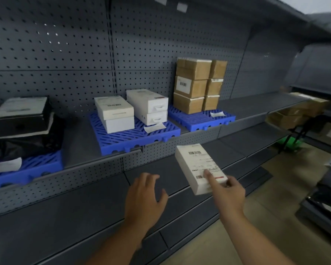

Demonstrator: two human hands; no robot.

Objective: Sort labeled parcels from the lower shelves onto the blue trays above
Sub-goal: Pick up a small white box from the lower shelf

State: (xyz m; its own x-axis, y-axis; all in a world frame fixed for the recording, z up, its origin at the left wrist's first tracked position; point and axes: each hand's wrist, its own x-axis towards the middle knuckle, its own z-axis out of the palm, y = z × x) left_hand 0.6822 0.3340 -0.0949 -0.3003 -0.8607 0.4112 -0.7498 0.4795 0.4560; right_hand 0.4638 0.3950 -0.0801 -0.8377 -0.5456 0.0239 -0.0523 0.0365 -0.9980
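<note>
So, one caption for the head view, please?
Right hand holds a white labeled parcel below the blue trays; left hand open.

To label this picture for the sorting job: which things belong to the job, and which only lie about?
Job:
white parcel, held by the right hand
left hand, free
left tray with black parcels
middle tray with white boxes
right tray with brown boxes

Lying about:
cartons at far right, off the trays
green thing on the floor

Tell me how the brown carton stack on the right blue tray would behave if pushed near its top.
The brown carton stack likely topples rather than slides: three high, narrow columns. Cartons look stiff, edges square. The slotted blue tray probably resists sliding.
</note>
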